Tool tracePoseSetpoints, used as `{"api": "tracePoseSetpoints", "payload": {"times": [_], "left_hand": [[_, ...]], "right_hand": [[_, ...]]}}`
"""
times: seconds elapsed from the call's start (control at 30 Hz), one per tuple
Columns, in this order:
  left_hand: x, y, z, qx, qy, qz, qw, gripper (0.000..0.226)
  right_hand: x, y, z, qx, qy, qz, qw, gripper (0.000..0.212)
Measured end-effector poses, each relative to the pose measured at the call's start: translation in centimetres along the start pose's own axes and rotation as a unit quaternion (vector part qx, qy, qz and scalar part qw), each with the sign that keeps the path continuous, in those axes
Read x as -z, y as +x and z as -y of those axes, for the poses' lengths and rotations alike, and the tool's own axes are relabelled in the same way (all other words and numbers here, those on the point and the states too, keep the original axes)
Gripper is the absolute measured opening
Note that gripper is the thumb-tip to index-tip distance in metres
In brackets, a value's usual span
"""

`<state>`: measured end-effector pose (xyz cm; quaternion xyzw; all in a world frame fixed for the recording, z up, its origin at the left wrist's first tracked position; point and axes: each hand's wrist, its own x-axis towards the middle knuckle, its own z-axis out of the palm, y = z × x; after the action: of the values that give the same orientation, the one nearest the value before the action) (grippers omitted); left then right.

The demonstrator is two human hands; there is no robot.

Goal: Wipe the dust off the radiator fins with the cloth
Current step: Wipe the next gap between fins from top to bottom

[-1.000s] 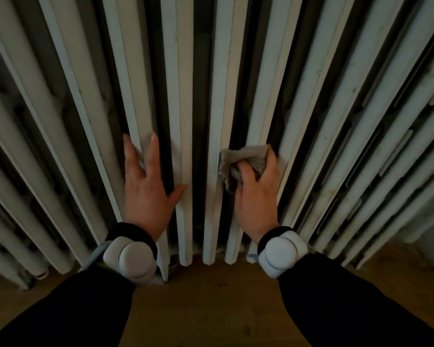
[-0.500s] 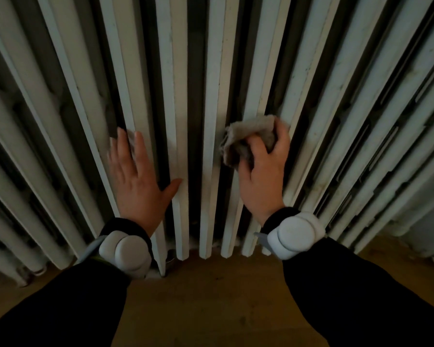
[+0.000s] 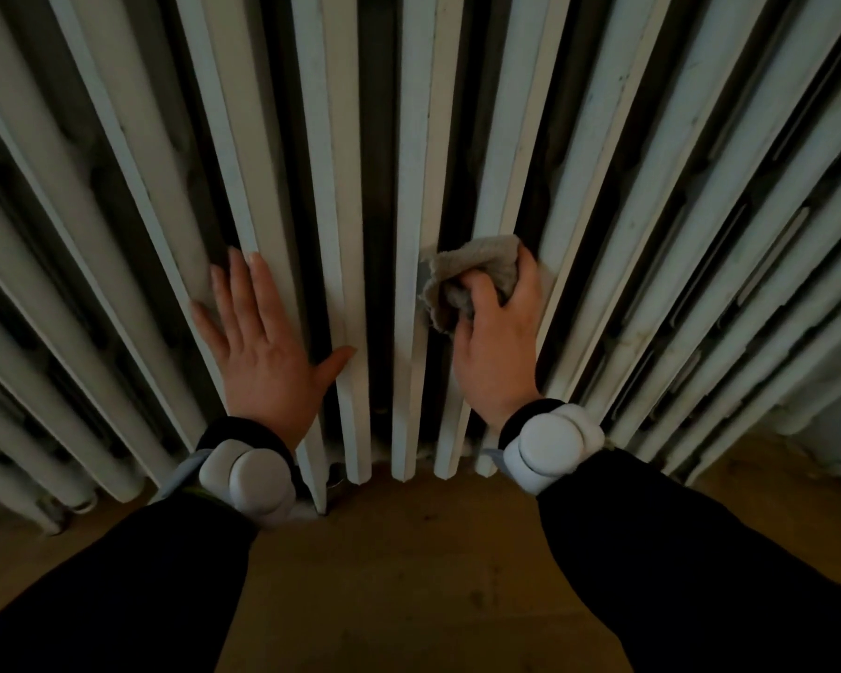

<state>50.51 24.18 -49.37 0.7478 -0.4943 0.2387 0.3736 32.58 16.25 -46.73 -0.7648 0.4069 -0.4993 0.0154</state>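
Note:
A white ribbed radiator (image 3: 411, 187) with long vertical fins fills the upper view. My right hand (image 3: 498, 347) grips a bunched grey-beige cloth (image 3: 472, 272) and holds it against a fin just right of centre, low on the radiator. My left hand (image 3: 263, 347) lies flat with straight fingers on the fins left of centre, its thumb spread toward the neighbouring fin. Both wrists carry white bands over black sleeves.
The wooden floor (image 3: 409, 551) runs under the radiator's lower ends. Dark gaps separate the fins. A pale wall or pipe area (image 3: 836, 405) shows at the far right.
My right hand with the cloth went up the fin, then has come back down a little. My left hand stays flat on the fins, shifted slightly.

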Motion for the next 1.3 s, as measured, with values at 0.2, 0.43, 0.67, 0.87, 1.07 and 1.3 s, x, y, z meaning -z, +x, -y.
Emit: {"api": "tracePoseSetpoints", "payload": {"times": [0.2,0.43,0.67,0.87,1.07,1.3], "left_hand": [[0.0,-0.3,0.3,-0.007,-0.002,0.001,1.000,0.117],[0.1,-0.8,0.4,-0.005,0.006,0.027,1.000,0.118],[0.5,-1.8,0.7,0.002,0.032,0.085,0.996,0.119],[1.4,-2.9,0.6,0.001,0.041,0.160,0.986,0.117],[1.3,-2.8,0.3,-0.008,0.024,0.151,0.988,0.115],[0.2,-3.1,-0.3,-0.008,-0.001,0.147,0.989,0.113]], "right_hand": [[-0.7,-1.8,-0.8,-0.011,-0.022,0.033,0.999,0.034],[-1.6,-4.0,-1.8,-0.032,-0.042,0.079,0.995,0.035],[-1.1,-4.4,-1.9,-0.042,-0.041,0.121,0.991,0.035],[-0.2,-4.1,-1.6,-0.051,-0.018,0.147,0.988,0.033],[0.9,-2.4,0.2,-0.033,0.025,0.029,0.999,0.028],[0.0,-1.3,0.7,-0.018,0.021,0.000,1.000,0.029]]}}
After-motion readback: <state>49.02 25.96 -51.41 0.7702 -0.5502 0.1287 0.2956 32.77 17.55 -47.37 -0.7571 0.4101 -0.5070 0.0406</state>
